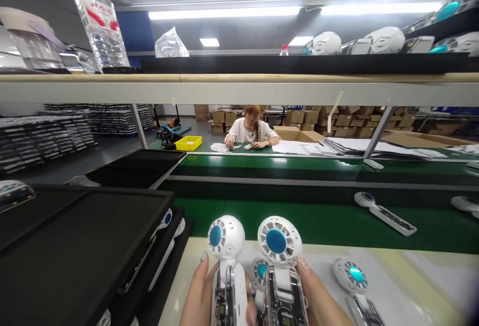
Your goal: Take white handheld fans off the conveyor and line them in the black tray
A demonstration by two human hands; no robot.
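The green belt (329,219) carries a finished-looking fan (385,214) away to the right with another at the edge (466,204), while two fans are in hand and more lie on the bench (411,271), so some are done and several seemingly remain. The big black tray (75,246) at left shows a bare top with fan parts (164,226) tucked under its edge, and the far yellow bin's (189,142) contents are hidden. The left hand (198,296) is closed around the left fan (226,266), the right hand (318,301) around the right fan (280,271), both held upright low in the middle.
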